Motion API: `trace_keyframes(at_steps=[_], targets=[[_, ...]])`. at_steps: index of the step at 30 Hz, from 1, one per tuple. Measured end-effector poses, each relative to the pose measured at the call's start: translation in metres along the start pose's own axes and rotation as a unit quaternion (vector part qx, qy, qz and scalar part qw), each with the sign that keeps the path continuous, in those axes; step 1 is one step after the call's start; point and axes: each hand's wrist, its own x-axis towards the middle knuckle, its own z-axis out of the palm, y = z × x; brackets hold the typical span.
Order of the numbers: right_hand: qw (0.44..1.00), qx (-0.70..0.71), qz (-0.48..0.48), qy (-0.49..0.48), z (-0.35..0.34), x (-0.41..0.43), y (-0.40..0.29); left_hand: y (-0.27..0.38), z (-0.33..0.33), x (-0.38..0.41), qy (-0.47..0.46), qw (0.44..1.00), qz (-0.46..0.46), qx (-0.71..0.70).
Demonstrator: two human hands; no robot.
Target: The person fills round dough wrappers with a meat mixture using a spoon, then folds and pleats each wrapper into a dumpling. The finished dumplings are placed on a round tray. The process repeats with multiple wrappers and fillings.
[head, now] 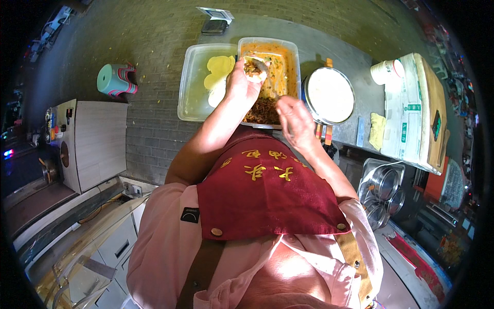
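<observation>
My left hand [244, 85] cups a round dough wrapper [255, 79] with chopped brown filling [252, 68] in its middle. It is raised over a clear plastic tub [297, 58] with orange, oily walls. More dark minced filling [263, 110] is heaped at the tub's near end. My right hand [296, 123], slightly blurred, grips a thin metal filling spatula [262, 68], whose blade reaches the filling on the wrapper. Part of the tool's shaft is hard to make out. Yellowish dough wrappers [220, 65] lie in a second plastic tub [187, 92] on the left, partly hidden by my left forearm.
A round metal pan [330, 96] with a white top surface stands right of the tubs on a grey table [316, 46]. Further right are a yellow cloth [377, 131], a wrapped box [401, 112] and a paper cup [386, 72]. A plastic stool [114, 80] is on the left.
</observation>
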Motion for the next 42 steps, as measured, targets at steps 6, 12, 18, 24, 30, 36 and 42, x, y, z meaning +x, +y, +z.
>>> trace_keyframes(at_steps=[6, 12, 18, 24, 30, 36, 42], targets=[[0.829, 0.408, 0.344, 0.169, -0.007, 0.018, -0.017, -0.003, 0.006, -0.01, -0.011, 0.999, -0.01, -0.037], [0.771, 0.422, 0.456, 0.138, -0.005, 0.008, -0.012, -0.003, -0.002, -0.011, -0.031, 0.997, -0.062, -0.021], [0.816, 0.373, 0.438, 0.057, -0.014, 0.013, -0.013, -0.002, -0.018, -0.01, 0.01, 0.999, -0.046, 0.0], [0.885, 0.25, 0.385, -0.073, -0.02, 0.001, 0.018, 0.041, -0.061, -0.016, 0.079, 0.997, -0.003, 0.025], [0.896, 0.098, 0.338, -0.27, 0.037, -0.043, 0.041, 0.051, -0.089, -0.025, 0.083, 0.995, -0.036, 0.038], [0.891, 0.134, 0.324, -0.289, 0.042, -0.047, 0.046, 0.045, -0.118, -0.037, 0.103, 0.994, -0.048, -0.005], [0.826, 0.231, 0.441, -0.266, 0.047, -0.051, 0.056, 0.043, -0.134, -0.045, 0.088, 0.994, -0.063, 0.005]])
